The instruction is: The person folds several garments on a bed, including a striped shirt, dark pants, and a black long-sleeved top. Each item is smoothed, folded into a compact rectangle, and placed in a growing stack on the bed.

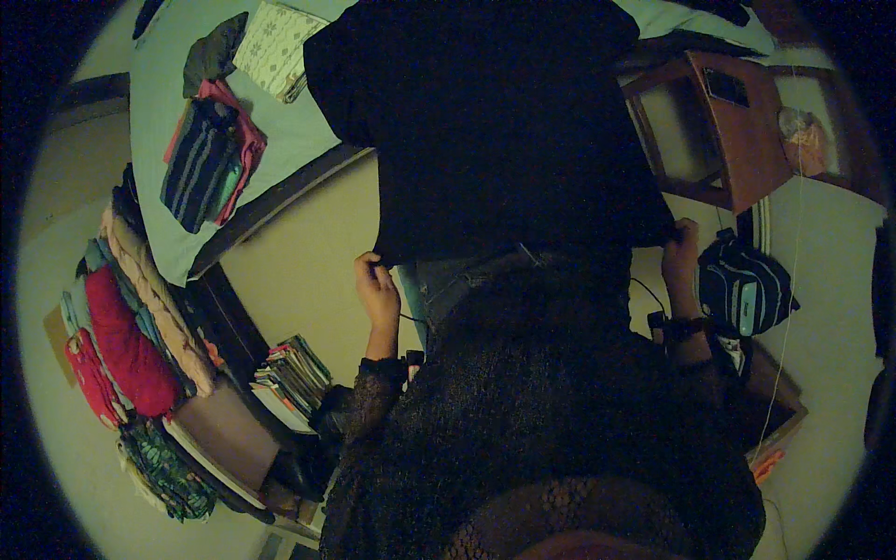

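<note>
A black short-sleeved shirt [497,133] is spread out in front of me, its sleeves pointing away and its hem towards my body. My left hand [378,283] pinches the left corner of the hem. At the opposite corner, my right hand [680,259] grips the hem, with some fingers hidden by the dark cloth. The hem hangs just past my lap, and the fabric between my hands looks fairly flat. Part of the shirt's far end lies over the bed [294,133]; its dark surface hides most detail.
Folded striped cloth [199,164] and a patterned light cloth [280,49] lie on the bed. Left, bedding [129,343] is piled on furniture above a stack of books [294,378]. A wooden chair [742,133] and a dark bag [745,283] stand to the right.
</note>
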Demonstrator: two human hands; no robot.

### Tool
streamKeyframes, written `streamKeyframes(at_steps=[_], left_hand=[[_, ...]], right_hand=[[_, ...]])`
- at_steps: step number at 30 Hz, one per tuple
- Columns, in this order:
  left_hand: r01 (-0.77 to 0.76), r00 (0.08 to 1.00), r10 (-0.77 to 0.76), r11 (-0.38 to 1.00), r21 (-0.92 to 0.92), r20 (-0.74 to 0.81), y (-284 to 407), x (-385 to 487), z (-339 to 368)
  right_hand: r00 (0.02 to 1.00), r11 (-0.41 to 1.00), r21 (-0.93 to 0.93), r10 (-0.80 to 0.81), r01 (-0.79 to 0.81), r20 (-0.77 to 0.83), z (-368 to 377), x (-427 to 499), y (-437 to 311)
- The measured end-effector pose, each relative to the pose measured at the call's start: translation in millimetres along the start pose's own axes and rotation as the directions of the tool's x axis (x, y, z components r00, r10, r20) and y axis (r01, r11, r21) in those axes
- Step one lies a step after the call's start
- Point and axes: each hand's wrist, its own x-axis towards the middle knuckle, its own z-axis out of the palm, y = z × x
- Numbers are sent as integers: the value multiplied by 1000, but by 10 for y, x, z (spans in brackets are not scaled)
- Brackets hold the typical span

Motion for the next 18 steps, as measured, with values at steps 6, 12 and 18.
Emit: streamKeyframes(at_steps=[6, 12, 18], left_hand=[[75, 995, -88, 978, 196, 56, -179, 51, -160], [-62, 923, -3, 985, 158, 384, -359, 174, -72], [-305, 941, 281, 945, 119, 187, 274, 1016, 195]], right_hand=[[930, 988, -62, 157, -145, 333, 12, -74, 341], [741, 911, 301, 6, -280, 672, 40, 222, 516], [921, 966, 248, -23, -80, 390, 247, 1848, 49]])
